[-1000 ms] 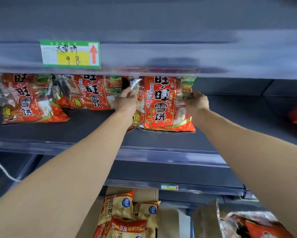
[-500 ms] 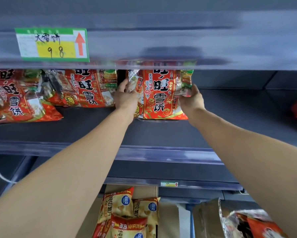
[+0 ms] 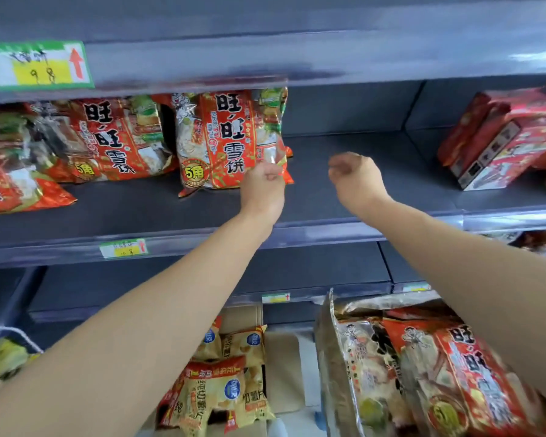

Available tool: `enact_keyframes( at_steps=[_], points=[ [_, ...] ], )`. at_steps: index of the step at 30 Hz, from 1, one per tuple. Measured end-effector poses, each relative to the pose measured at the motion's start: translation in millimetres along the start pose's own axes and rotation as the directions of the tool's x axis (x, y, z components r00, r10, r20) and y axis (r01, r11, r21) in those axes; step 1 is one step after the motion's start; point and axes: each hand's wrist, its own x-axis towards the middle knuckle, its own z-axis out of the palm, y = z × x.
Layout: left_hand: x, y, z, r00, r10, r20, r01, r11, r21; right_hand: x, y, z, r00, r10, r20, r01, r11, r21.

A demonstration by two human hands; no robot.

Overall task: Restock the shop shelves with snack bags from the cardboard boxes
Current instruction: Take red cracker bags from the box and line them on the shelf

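A red snack bag (image 3: 221,140) with white rice-cracker print stands upright at the back of the grey middle shelf (image 3: 376,197). My left hand (image 3: 264,187) is at its lower right corner, fingers curled and pinching the bag's edge. About a hand's width to the right, my right hand (image 3: 355,179) hovers over bare shelf, loosely curled, holding nothing and clear of the bag. Two more red bags (image 3: 117,143) (image 3: 10,181) of the same kind lie to the left. Below at the right, a silvery outer pack (image 3: 331,357) holds more red bags (image 3: 473,373).
Red boxed snacks (image 3: 502,143) stand at the shelf's right end. Yellow chip bags (image 3: 221,383) sit in a cardboard box (image 3: 281,357) on the floor. A green-and-yellow price label (image 3: 35,66) hangs on the upper shelf edge. Bare shelf lies between the standing bag and the red boxes.
My right hand has let go of the bag and moved right. My left hand slid from the bag's left side to its lower right corner. The view has shifted rightwards and down.
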Motion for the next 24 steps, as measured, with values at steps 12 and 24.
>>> enact_keyframes(
  at_steps=[12, 24],
  points=[
    [-163.5, -43.2, 160.3, 0.832, -0.142, 0.537, -0.031, 0.954, 0.3, -127.5, 161.3, -143.6, 0.956, 0.268, 0.122, -0.202, 0.898, -0.391],
    [-204.1, -145.2, 244.2, 0.712, -0.554, 0.431, 0.239, 0.769, 0.593, -173.8, 315.7, -159.6, 0.716, 0.661, 0.223, -0.513, 0.715, -0.475]
  ],
)
